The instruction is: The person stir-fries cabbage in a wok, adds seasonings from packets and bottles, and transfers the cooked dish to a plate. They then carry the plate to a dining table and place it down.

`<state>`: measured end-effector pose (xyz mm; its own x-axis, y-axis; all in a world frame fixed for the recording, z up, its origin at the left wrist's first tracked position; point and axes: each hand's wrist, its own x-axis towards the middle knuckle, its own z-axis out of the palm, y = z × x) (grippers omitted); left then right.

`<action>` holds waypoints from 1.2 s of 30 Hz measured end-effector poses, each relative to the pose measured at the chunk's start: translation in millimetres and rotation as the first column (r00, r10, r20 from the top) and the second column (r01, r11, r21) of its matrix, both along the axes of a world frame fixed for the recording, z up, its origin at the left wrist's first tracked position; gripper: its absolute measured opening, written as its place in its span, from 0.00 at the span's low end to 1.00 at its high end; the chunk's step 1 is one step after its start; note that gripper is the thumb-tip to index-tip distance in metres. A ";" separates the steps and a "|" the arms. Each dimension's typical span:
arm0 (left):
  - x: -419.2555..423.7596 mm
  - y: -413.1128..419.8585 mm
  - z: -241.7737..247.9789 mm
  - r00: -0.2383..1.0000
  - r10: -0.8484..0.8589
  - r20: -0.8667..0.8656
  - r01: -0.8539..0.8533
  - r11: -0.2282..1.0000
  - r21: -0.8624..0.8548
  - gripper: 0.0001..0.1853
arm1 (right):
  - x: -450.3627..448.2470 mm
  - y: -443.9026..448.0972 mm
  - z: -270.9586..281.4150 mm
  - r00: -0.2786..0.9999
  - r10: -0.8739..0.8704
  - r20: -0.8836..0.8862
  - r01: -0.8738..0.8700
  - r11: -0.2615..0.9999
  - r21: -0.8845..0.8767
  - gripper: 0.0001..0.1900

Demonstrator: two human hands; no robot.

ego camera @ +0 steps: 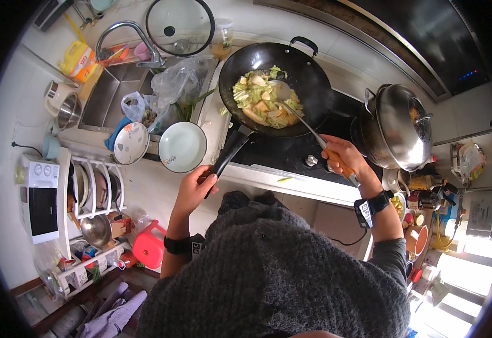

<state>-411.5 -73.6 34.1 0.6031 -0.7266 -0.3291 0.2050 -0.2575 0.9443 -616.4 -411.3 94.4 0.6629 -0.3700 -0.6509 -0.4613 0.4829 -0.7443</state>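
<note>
A black wok (313,88) sits on the stove, tilted slightly, with chopped cabbage and pale yellowish pieces (263,99) gathered in its bottom. My left hand (197,183) grips the wok's long black handle (231,152). In my right hand (344,154) is a metal ladle (305,120) with a wooden grip; its round bowl rests among the cabbage. Left of the handle, a pale enamel plate (182,145) with lettering lies at the counter edge. Beside it is a patterned bowl or plate (131,143).
Right of the wok stands a lidded steel pot (392,126). The sink (119,86) holds plastic bags (180,80) and green stalks. A glass lid (180,25) leans behind the faucet (119,27). Bottles (425,183) crowd the right counter; a red stool (149,245) stands at lower left.
</note>
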 end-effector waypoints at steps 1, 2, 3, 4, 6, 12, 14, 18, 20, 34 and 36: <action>-0.3 -0.1 0.2 1.000 0.008 -0.023 -0.008 1.000 0.009 0.12 | -2.4 1.7 4.6 0.998 0.063 0.015 -0.063 0.998 -0.021 0.24; -0.7 0.0 0.4 1.000 0.005 -0.010 -0.005 1.000 0.004 0.12 | -5.9 5.3 9.9 0.995 0.099 0.004 -0.098 0.992 -0.074 0.25; -1.0 0.1 0.3 1.000 0.009 -0.015 -0.009 1.000 -0.001 0.12 | -9.9 9.5 16.0 0.990 0.137 -0.026 -0.139 0.983 -0.119 0.25; -1.3 0.2 0.2 0.999 0.014 -0.035 -0.014 1.000 -0.010 0.12 | -14.2 12.6 23.8 0.982 0.185 -0.040 -0.189 0.959 -0.212 0.26; -1.3 0.6 -0.5 1.000 0.011 -0.012 -0.011 1.000 -0.009 0.12 | -23.0 17.5 42.1 0.953 0.285 -0.106 -0.304 0.873 -0.381 0.27; 1.4 0.7 -0.8 1.000 -0.011 -0.019 0.011 1.000 -0.005 0.12 | -38.0 19.1 81.5 0.821 0.360 -0.443 -0.550 0.294 -0.781 0.26; 1.5 0.6 -0.4 1.000 -0.014 -0.021 0.014 1.000 -0.010 0.12 | -42.0 23.4 88.4 0.815 0.327 -0.479 -0.541 0.131 -0.831 0.27; 1.0 0.7 -0.5 1.000 -0.018 -0.020 0.018 1.000 -0.009 0.13 | -56.6 40.1 103.7 0.797 0.375 -0.474 -0.553 0.136 -0.822 0.26; 1.3 0.8 -1.3 0.999 -0.017 -0.027 0.017 1.000 -0.008 0.13 | -61.3 50.7 101.8 0.755 0.446 -0.481 -0.551 0.033 -0.834 0.26; 1.2 2.2 -2.7 1.000 -0.008 -0.017 0.008 1.000 -0.022 0.13 | -59.8 18.4 104.6 0.663 0.032 -0.748 -0.623 -0.529 -0.576 0.25; 1.4 1.9 -3.1 1.000 -0.007 -0.016 0.007 1.000 -0.029 0.13 | -70.0 9.0 128.7 0.712 0.036 -0.701 -0.589 -0.512 -0.625 0.24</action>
<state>-410.2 -71.7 31.1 0.5928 -0.7402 -0.3173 0.2183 -0.2315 0.9480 -686.3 -402.3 223.1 0.9385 -0.3452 -0.0098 -0.3292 -0.9027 0.2771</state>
